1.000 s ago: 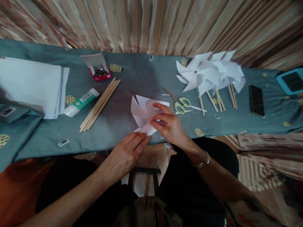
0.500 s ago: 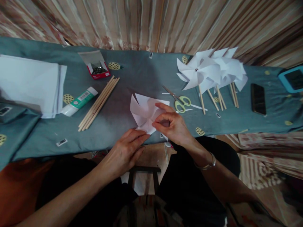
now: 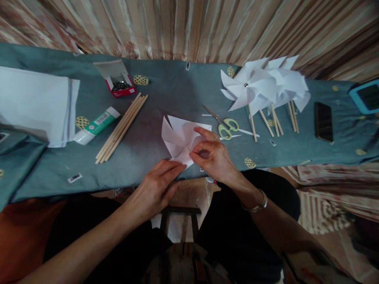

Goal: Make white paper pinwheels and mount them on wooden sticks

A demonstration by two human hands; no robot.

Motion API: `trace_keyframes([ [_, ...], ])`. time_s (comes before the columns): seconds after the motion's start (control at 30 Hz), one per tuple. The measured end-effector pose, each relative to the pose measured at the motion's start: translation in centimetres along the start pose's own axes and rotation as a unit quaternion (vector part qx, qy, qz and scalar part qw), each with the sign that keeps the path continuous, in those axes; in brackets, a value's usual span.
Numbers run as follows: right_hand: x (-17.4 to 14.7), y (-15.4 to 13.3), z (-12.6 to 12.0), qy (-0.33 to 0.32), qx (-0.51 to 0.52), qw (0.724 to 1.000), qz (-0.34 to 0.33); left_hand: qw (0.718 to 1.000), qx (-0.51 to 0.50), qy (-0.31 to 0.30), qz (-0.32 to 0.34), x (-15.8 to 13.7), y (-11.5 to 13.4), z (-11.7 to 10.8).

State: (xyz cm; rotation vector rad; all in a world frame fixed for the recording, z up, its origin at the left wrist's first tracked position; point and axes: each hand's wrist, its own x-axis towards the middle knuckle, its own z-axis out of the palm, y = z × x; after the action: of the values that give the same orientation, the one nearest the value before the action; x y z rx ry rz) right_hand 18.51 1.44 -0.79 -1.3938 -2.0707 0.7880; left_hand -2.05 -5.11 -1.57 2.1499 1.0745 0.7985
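A white paper pinwheel (image 3: pixel 180 136), cut and partly folded, lies at the front edge of the cloth-covered table. My left hand (image 3: pixel 161 183) is closed on its near left edge, fingers over the paper. My right hand (image 3: pixel 211 154) pinches a folded paper tip near the pinwheel's middle between thumb and forefinger, with the other fingers curled above. Just right of the paper are scissors (image 3: pixel 226 128) with light green handles, lying among thin white paper strips. What is under my fingertips is partly hidden.
Several finished pinwheels on sticks (image 3: pixel 263 85) lie at the back right, beside a dark phone (image 3: pixel 323 122) and a blue-framed device (image 3: pixel 367 98). Leftward are wooden sticks (image 3: pixel 121 130), a glue tube (image 3: pixel 97 125), an open red box of tacks (image 3: pixel 122 92) and white paper sheets (image 3: pixel 32 104).
Both hands keep nearly the same grip on the paper. The view has shifted slightly, so things on the left sit a little further left and higher.
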Motion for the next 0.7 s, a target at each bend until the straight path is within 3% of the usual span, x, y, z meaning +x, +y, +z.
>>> trace_keyframes([
  [0.5,-0.15,0.06,0.13,0.006,-0.032,0.999,-0.026,0.999,-0.017,-0.011,-0.025,0.28,0.11,-0.31],
  [0.7,-0.47,0.00,0.22,0.004,-0.055,0.996,-0.068,1.000,-0.013,-0.011,-0.023,0.28,0.10,-0.29],
])
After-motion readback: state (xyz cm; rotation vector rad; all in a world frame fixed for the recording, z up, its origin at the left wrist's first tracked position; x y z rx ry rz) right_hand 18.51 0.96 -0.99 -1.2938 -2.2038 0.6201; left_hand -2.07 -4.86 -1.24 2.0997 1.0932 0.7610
